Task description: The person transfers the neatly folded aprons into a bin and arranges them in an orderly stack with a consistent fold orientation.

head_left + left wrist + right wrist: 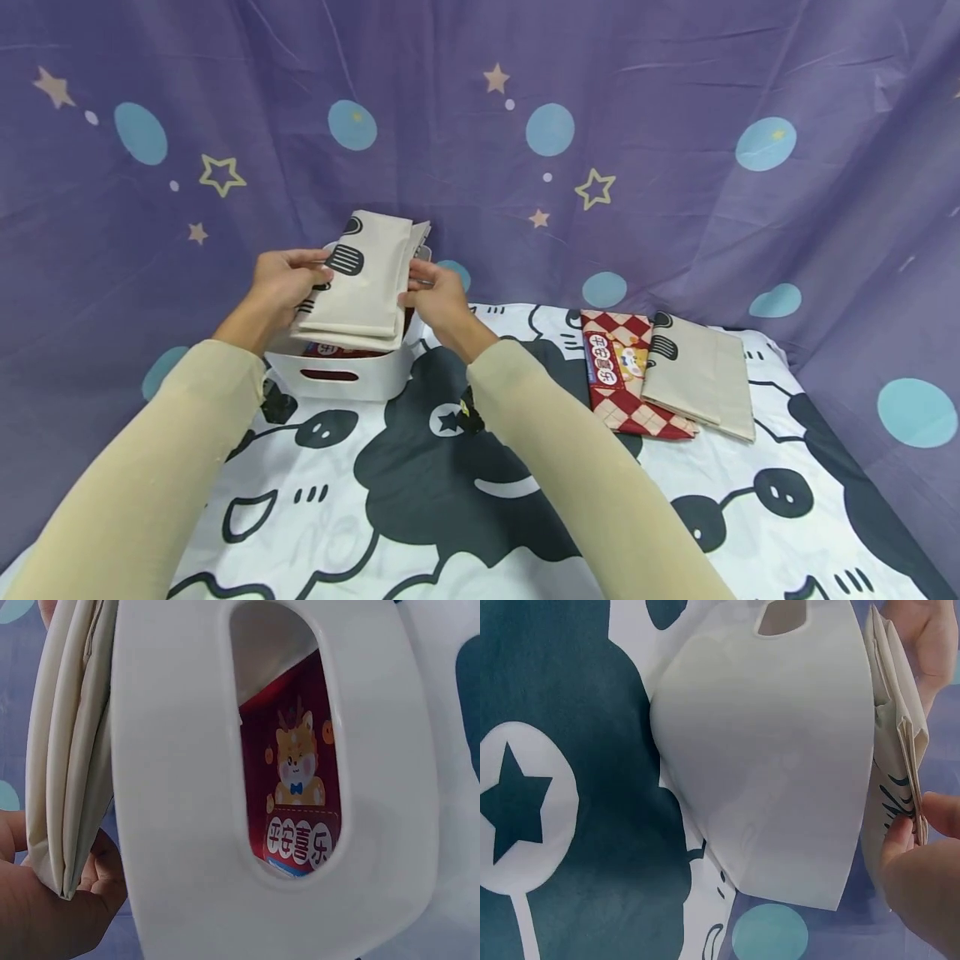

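We count one basket (pixel 381 379), one folded cloth (pixel 371 279) above; left hand (pixel 282 285) and right hand (pixel 441 298), reaching forward, grip the cloth's sides.

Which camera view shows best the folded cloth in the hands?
The head view, where the folded cloth shows its broad printed side. The left wrist view shows mainly layered edges; the right wrist, edges and some print.

purple star-and-spot-patterned curtain (pixel 660 208) (a little creased), black-and-white cartoon-print sheet (pixel 480 475) spread at its foot

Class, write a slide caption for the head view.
Left hand and right hand hold folded cream fabric over a white rounded plastic basket.
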The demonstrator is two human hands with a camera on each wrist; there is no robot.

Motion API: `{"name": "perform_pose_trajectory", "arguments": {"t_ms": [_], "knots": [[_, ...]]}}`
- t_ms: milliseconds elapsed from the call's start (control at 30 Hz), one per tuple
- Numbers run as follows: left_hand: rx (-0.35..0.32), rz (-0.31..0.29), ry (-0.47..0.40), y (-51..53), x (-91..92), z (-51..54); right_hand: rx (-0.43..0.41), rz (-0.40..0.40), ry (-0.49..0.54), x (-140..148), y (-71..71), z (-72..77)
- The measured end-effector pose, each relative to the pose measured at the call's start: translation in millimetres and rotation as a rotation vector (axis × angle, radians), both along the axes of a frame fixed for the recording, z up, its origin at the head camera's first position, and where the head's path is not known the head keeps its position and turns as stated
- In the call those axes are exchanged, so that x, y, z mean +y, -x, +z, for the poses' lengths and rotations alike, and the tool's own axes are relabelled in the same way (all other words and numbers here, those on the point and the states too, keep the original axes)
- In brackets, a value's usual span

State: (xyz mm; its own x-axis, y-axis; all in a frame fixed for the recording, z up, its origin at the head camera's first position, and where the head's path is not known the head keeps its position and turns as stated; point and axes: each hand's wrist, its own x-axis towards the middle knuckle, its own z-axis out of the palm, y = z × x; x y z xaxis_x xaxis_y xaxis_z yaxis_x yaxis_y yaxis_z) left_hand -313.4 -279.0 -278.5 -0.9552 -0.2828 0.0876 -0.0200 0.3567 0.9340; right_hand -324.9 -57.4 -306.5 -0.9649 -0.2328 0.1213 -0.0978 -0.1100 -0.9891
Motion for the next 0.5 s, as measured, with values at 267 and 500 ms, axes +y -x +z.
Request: {"name": "perform_pose_trajectory", "arguments": {"t_ms": [267,500], "knots": [[-0.006,0.007,-0.001,1.6,-3.9,-6.4,-0.016,-0.002,0.001,-4,-1.0,-6.8],[-0.016,0.004,0.029,3.3,-6.6,-13.2,-0.017,0.012,-0.013,-4,-1.5,-10.7]]}}
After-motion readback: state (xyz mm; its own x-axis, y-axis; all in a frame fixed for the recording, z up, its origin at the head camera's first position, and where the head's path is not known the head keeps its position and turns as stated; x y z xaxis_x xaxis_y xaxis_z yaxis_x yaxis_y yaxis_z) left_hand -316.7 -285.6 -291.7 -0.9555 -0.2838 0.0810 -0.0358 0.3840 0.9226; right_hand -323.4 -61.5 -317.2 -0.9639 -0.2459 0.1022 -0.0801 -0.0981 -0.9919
